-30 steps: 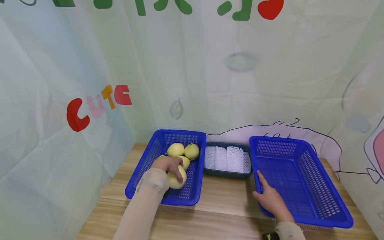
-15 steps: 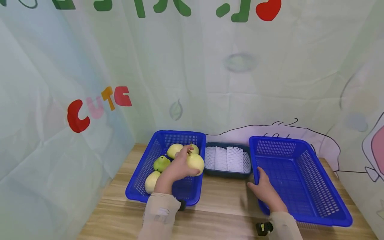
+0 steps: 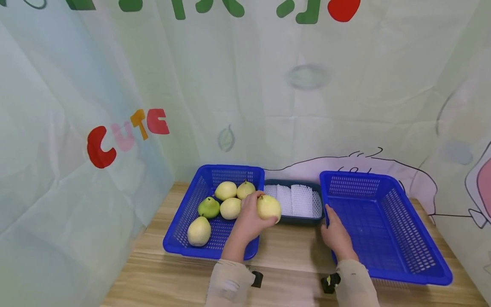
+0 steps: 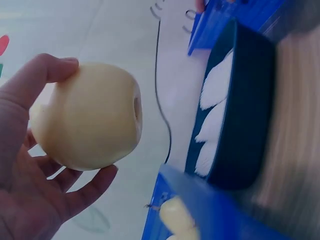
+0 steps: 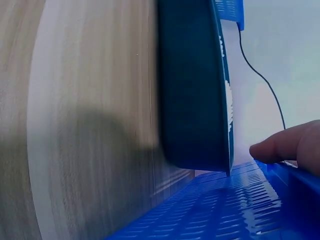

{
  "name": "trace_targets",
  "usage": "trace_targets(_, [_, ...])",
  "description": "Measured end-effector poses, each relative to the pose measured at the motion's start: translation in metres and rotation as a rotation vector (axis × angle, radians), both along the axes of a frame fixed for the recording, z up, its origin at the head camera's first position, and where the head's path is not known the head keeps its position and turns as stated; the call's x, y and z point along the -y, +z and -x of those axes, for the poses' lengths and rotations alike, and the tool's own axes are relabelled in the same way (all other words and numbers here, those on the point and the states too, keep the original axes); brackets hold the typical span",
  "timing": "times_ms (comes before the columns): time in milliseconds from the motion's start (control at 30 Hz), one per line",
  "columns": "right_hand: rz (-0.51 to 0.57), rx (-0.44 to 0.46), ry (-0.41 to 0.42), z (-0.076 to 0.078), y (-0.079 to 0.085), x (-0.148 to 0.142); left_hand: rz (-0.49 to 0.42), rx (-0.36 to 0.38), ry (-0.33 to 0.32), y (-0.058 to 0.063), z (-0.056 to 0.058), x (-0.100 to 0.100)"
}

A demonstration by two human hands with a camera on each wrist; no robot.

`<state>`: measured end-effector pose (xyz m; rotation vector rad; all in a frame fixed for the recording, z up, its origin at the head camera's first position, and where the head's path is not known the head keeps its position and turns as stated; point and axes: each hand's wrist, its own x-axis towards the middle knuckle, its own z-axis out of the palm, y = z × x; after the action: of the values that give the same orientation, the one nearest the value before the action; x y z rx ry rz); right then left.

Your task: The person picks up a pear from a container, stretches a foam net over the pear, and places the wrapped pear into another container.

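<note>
My left hand [image 3: 251, 219] holds a pale yellow pear [image 3: 269, 209] between thumb and fingers, above the gap between the left basket and the dark tray. In the left wrist view the pear [image 4: 95, 117] lies sideways, its dimpled end pointing away from the palm. Several more pears sit in the left blue basket [image 3: 170, 238], one of them a greener pear [image 3: 209, 207]. At the left rim of the right blue basket [image 3: 426, 243], my right hand [image 3: 339, 234] grips the edge. No fruit shows inside that basket.
Between the baskets stands a dark green tray [image 3: 295, 220] with white foam net sleeves [image 3: 301, 200] in it. All rest on a wooden table [image 3: 153, 277]. A printed curtain [image 3: 249, 85] hangs right behind them.
My left hand has lifted the pear out of the left basket and carried it right, to near the tray. My right hand stays at the right basket's rim, its fingers drawn in more.
</note>
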<state>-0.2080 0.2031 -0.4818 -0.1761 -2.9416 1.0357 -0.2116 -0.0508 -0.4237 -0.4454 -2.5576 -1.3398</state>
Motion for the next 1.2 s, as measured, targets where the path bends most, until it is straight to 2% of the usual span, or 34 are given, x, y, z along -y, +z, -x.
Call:
trace_targets(200, [-0.024, -0.018, -0.027, 0.0, -0.003, 0.002, 0.062, -0.007, -0.002, -0.014, -0.007, -0.025])
trace_targets(300, [-0.025, -0.019, -0.041, -0.001, -0.002, 0.002, 0.079, -0.043, 0.006, -0.023, -0.008, -0.037])
trace_targets(533, [-0.028, -0.03, -0.047, 0.001, -0.003, 0.001, 0.085, -0.084, 0.092, -0.038, -0.014, -0.056])
trace_targets(700, [-0.031, -0.035, -0.05, 0.001, -0.003, 0.0, 0.067, -0.047, 0.153, -0.041, -0.017, -0.063])
trace_targets(933, [-0.036, -0.024, -0.06, 0.0, -0.002, 0.0, 0.013, -0.042, 0.158, -0.045, -0.017, -0.066])
trace_targets(1033, [-0.03, -0.026, -0.063, 0.001, -0.002, 0.0, 0.003, -0.06, 0.161, -0.048, -0.017, -0.067])
trace_targets(1200, [-0.015, -0.055, -0.077, -0.001, -0.003, 0.0, 0.004, -0.133, 0.188, -0.052, -0.02, -0.07])
